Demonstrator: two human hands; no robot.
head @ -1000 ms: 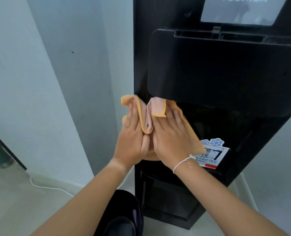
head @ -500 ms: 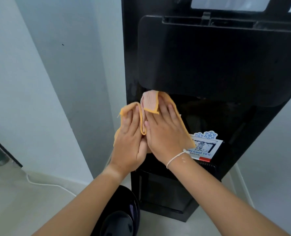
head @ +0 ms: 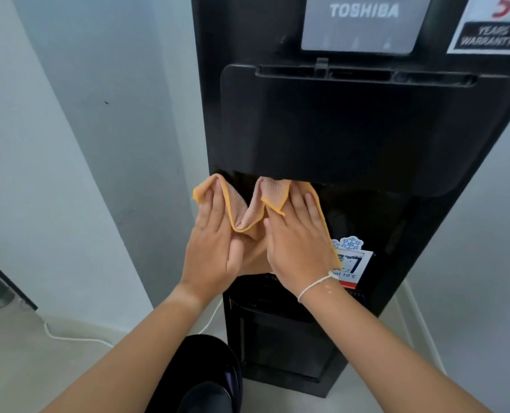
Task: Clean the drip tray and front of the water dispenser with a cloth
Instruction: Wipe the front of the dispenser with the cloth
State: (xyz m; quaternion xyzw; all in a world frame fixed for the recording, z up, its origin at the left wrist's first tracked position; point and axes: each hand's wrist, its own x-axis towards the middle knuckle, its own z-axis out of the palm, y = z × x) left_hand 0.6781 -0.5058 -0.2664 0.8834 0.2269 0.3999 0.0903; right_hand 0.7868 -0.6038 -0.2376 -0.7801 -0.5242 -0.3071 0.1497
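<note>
Fingers, left hand [head: 215, 239]: I see them straight and close together, laid flat over the left flap of the cloth [head: 247, 210], pressing it, not pinching.

Fingers, right hand [head: 298, 236]: straight, slightly spread, flat on the right flap, pressing it against the dispenser [head: 367, 129]. A white cord bracelet [head: 315, 286] circles this wrist.

Cloth: orange, mesh-textured, bunched into a fold between my two hands, its upper corners reaching the lower edge of the black front hood [head: 367, 123]. It spans side to side, long axis roughly level.

Dispenser: black, upright, straight ahead of both hands. Grey panel [head: 364, 22] above, warranty sticker [head: 489, 28] top right, cooling sticker [head: 350, 260] just beside my right wrist, partly covered by cloth.

Drip tray: I judge it lies below the hands, in the dark recess; I cannot make it out clearly.

Relation for the next move: the unwiped hood rises directly above the fingers, the recess opens to the right; my right hand is nearer to both.

Surroundings: pale wall [head: 69, 144], white cable [head: 69, 338] on the floor, a dark rounded object [head: 206, 374] by my legs.
</note>
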